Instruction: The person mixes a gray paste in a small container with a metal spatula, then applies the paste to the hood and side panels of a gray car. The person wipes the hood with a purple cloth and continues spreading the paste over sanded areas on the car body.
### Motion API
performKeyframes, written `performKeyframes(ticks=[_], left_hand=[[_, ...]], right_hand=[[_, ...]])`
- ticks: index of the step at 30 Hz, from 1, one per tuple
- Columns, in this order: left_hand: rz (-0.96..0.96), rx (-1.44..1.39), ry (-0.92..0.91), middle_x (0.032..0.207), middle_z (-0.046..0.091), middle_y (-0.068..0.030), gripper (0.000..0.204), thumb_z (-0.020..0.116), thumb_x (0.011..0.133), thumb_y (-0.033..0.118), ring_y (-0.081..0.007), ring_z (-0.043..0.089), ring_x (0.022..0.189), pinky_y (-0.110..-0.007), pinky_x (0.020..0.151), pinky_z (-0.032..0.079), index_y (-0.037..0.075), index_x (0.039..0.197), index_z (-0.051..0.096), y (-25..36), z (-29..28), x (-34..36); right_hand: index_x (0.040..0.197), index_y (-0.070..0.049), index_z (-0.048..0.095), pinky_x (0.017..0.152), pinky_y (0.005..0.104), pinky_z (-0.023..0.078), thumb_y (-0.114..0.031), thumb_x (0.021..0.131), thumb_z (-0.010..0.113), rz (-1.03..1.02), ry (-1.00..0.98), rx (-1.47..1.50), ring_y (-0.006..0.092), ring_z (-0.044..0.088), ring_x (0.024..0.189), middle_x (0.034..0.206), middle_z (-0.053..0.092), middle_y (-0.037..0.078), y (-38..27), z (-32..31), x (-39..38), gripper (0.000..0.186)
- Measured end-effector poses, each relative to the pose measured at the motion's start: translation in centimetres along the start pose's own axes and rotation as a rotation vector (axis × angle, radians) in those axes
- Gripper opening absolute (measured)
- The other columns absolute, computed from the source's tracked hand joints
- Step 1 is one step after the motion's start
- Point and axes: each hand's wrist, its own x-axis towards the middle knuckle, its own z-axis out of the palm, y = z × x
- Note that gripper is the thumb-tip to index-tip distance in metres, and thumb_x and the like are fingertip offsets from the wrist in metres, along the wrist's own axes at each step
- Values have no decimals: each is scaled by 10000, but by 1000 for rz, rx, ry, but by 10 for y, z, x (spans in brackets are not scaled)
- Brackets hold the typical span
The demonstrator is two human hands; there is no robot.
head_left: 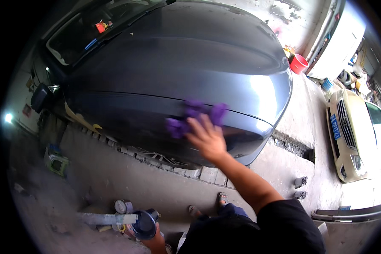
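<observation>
Purple cloth (193,110) under right hand (208,138), arm (249,182) outstretched

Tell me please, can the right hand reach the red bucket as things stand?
Probably not: the right hand rests on the purple cloth against the dark car, and the red bucket stands beyond the car's front.

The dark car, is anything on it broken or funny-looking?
Yes. A ragged tan strip shows low on the dark car, between its mirror and front wheel. It looks odd because the body beside it is dark. I can't tell whether it's damage or a covering.
</observation>
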Motion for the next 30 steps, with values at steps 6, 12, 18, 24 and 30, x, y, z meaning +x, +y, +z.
performKeyframes(ticks=[6,12,18,24,30], left_hand=[[202,169,-26,1463,348,-194,1053,833,622,136,-339,355,1355,-450,1150,241,-19,1471,231,-28,-4,1],[295,119,26,1427,397,-202,1039,826,617,169,-344,390,1337,-452,1138,270,-26,1456,246,-54,10,6],[280,257,-116,1474,280,-222,1241,923,539,184,-384,300,1375,-500,1160,197,-11,1477,133,-60,7,19],[302,53,-107,1401,358,-234,1085,867,658,243,-369,408,1293,-486,1118,289,-13,1453,174,-100,1,102],[99,-150,-71,1374,416,-198,925,806,702,227,-329,458,1257,-449,1091,362,3,1423,271,-122,-16,182]], right_hand=[[937,-208,690,940,580,424,-232,800,705,253,238,-162,486,274,1396,1450,426,149,93,5,-156,140],[1074,-119,624,913,607,396,-284,784,718,317,220,-127,494,268,1395,1499,339,232,78,-31,-102,347],[1285,-159,530,906,578,416,-367,798,695,166,56,-79,480,293,1383,1490,360,197,0,-47,45,555],[1368,-147,469,983,569,372,-431,871,614,68,38,-33,484,282,1386,1500,338,209,-124,0,211,591],[1441,-178,441,1062,530,297,-457,923,516,29,-24,15,463,204,1430,1552,281,191,-223,47,347,593]])
